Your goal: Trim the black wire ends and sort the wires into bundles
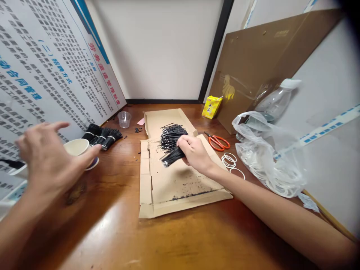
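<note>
My right hand (194,151) is closed round a bundle of thin black wires (171,157), held over a flattened cardboard sheet (180,183). A loose pile of the same black wires (171,135) lies on the cardboard just behind the hand. My left hand (47,157) hovers at the left with fingers spread, holding nothing, its fingertips near a white paper cup (76,147). Behind the cup lie tied bundles of black wires (102,135).
Orange-handled scissors (218,142) and several white rubber bands (231,161) lie right of the cardboard. A clear plastic bag (267,157), a plastic bottle (274,101), a yellow box (211,107) and a small clear cup (124,119) stand on the wooden table (118,232). Printed boards lean at left.
</note>
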Action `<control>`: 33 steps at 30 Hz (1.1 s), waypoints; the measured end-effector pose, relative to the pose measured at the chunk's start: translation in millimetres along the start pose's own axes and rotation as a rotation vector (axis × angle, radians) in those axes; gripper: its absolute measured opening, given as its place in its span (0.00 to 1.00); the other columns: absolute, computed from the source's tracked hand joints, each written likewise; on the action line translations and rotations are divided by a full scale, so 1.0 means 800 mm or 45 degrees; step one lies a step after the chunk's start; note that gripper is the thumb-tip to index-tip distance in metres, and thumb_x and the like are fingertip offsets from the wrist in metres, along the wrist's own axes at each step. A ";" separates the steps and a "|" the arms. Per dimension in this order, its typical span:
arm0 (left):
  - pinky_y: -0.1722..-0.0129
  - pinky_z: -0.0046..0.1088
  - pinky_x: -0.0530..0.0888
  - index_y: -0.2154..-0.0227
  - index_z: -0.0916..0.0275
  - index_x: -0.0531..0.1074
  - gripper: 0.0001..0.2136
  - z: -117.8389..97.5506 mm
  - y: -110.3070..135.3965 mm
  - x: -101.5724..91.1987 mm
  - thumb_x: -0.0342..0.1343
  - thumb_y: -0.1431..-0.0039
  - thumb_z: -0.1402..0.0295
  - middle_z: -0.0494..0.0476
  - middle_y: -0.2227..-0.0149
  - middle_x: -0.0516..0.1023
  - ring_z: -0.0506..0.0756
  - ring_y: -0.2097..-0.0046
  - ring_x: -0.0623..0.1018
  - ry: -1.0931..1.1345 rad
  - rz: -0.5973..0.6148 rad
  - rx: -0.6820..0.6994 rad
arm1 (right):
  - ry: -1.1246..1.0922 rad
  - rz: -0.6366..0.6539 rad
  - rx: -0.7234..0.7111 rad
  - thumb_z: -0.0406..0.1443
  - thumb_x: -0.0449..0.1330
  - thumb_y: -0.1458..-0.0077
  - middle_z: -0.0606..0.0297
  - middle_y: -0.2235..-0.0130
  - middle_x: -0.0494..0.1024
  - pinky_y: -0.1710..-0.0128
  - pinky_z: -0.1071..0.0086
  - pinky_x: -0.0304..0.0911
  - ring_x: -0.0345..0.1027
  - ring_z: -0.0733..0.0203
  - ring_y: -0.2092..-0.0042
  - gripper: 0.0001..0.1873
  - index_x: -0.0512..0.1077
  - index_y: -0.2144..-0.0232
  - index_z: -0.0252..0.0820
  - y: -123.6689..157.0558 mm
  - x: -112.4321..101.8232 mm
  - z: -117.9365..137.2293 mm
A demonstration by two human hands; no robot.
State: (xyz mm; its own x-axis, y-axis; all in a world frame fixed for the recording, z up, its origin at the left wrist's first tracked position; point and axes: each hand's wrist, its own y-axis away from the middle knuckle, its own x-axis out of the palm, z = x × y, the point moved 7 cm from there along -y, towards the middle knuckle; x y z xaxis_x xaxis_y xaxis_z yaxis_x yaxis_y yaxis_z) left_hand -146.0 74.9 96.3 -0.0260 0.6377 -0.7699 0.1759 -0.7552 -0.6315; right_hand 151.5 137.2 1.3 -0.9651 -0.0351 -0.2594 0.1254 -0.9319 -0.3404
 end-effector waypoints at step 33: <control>0.57 0.32 0.75 0.38 0.56 0.54 0.38 -0.050 0.021 0.045 0.65 0.51 0.68 0.56 0.50 0.76 0.56 0.58 0.79 0.579 0.386 0.211 | 1.083 0.251 -0.672 0.49 0.33 0.30 0.58 0.60 0.77 0.73 0.65 0.55 0.72 0.58 0.66 0.30 0.69 0.57 0.39 -0.030 0.154 0.103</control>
State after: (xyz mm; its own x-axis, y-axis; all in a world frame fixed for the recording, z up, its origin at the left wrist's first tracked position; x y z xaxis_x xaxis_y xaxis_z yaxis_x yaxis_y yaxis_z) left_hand -104.6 91.1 61.7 0.4343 0.3623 -0.8247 -0.0485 -0.9048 -0.4230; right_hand 10.7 125.8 51.7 -0.4594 0.2890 -0.8399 0.5479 -0.6520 -0.5240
